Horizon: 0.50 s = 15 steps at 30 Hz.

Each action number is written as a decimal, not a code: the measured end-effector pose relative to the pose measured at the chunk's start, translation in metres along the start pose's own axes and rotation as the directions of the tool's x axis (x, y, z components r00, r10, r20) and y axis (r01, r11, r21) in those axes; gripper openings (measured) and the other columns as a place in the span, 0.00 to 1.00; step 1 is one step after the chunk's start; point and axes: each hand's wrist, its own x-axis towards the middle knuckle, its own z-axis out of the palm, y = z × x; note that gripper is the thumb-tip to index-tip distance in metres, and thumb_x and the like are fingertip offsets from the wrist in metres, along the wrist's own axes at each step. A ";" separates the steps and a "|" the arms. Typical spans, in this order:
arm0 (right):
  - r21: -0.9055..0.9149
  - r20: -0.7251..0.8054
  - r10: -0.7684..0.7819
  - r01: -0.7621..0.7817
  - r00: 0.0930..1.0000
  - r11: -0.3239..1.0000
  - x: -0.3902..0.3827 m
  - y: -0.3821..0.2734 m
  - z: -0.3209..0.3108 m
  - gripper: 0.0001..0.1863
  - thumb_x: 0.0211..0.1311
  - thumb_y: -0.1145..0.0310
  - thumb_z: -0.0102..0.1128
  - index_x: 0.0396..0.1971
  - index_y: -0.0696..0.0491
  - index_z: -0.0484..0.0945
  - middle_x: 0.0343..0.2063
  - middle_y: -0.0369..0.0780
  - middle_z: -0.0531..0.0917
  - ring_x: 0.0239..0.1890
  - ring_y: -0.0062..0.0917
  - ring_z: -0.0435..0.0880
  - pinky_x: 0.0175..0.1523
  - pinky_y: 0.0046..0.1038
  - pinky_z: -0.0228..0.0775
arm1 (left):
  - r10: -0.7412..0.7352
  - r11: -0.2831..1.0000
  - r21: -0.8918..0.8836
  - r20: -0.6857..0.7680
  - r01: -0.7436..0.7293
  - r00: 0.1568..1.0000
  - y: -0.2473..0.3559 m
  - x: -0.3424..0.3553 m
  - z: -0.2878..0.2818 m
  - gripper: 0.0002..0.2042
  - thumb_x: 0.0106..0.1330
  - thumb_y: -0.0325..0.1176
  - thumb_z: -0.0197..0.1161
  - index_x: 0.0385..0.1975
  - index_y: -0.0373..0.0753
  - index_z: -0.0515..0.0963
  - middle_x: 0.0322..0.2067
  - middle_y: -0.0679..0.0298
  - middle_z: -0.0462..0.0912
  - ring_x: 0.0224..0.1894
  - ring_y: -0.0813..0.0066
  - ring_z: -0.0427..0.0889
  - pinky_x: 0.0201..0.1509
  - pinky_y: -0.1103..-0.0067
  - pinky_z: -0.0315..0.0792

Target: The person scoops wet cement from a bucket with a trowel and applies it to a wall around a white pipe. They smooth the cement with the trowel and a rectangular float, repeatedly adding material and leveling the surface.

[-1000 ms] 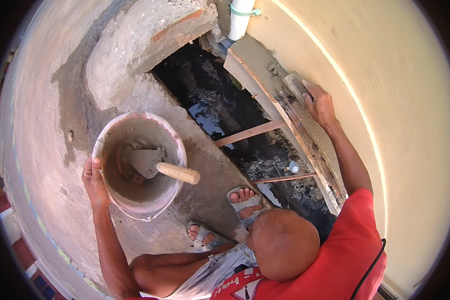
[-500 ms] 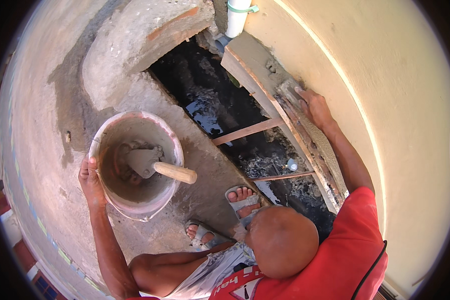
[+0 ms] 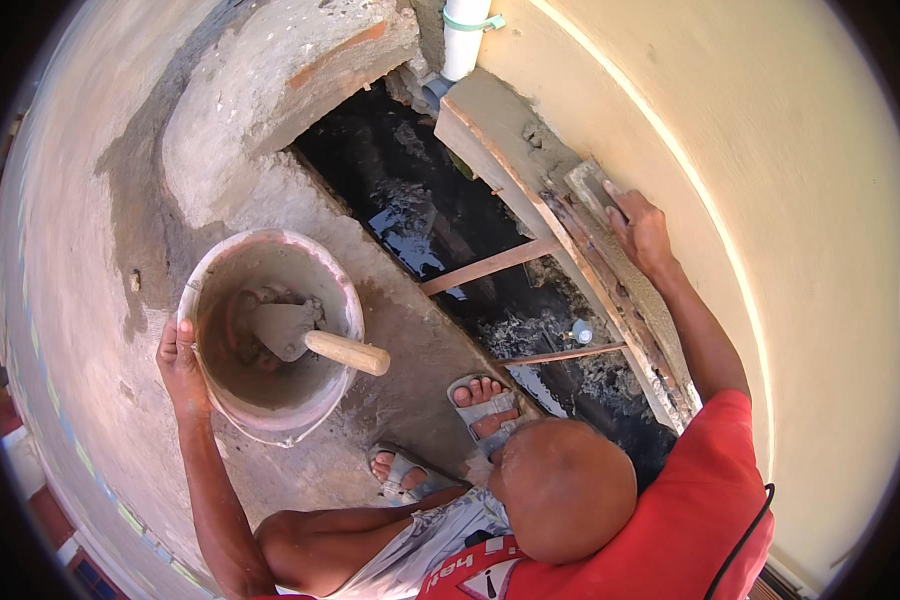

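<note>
My left hand (image 3: 183, 370) grips the rim of a pale bucket (image 3: 342, 285) at its left side, fingers outside and thumb over the edge. Grey mortar (image 3: 245, 375) coats the inside of this bucket. A trowel (image 3: 282, 330) rests in it, its wooden handle lying over the right rim. At the wall, my right hand (image 3: 642, 232) is closed on a flat grey float (image 3: 591, 187), held against or just above the mortar-covered ledge (image 3: 495, 105). Whether the float touches the ledge I cannot tell. A wooden board (image 3: 570, 235) runs along the ledge's edge.
A gutter of dark water (image 3: 400, 180) lies between the concrete floor (image 3: 410, 340) and the ledge. Two wooden struts (image 3: 490, 265) cross it. A white pipe (image 3: 463, 45) stands at the far end. The cream wall (image 3: 810, 200) rises at right. My sandalled feet (image 3: 485, 405) are beside the gutter.
My right hand has moved slightly nearer to me with the float, which now looks more tilted. My left hand keeps its hold on the bucket. The view has shifted a little.
</note>
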 end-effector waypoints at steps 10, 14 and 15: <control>-0.085 0.097 0.008 0.001 0.995 0.996 -0.021 0.018 0.018 0.22 0.59 0.75 0.59 0.56 0.52 0.77 0.32 0.50 0.78 0.34 0.47 0.81 0.40 0.43 0.73 | 0.001 1.000 0.017 -0.036 0.000 0.999 0.001 -0.002 0.004 0.16 0.72 0.43 0.59 0.46 0.34 0.79 0.39 0.65 0.83 0.39 0.79 0.79 0.45 0.81 0.75; -0.036 0.073 0.047 -0.044 0.996 0.998 -0.018 0.007 -0.008 0.21 0.60 0.74 0.58 0.55 0.53 0.77 0.32 0.50 0.78 0.33 0.47 0.80 0.41 0.44 0.73 | 0.004 0.999 0.033 -0.036 -0.003 0.999 0.010 -0.001 0.015 0.16 0.72 0.42 0.59 0.46 0.34 0.79 0.39 0.64 0.83 0.39 0.79 0.79 0.45 0.81 0.75; -0.009 0.049 0.054 -0.053 0.997 0.999 -0.010 0.002 -0.009 0.21 0.60 0.74 0.58 0.55 0.53 0.77 0.32 0.50 0.78 0.33 0.47 0.80 0.41 0.44 0.73 | 0.003 0.999 0.036 -0.038 -0.001 0.999 0.011 0.000 0.018 0.16 0.72 0.43 0.59 0.46 0.34 0.79 0.39 0.64 0.83 0.39 0.79 0.79 0.45 0.81 0.75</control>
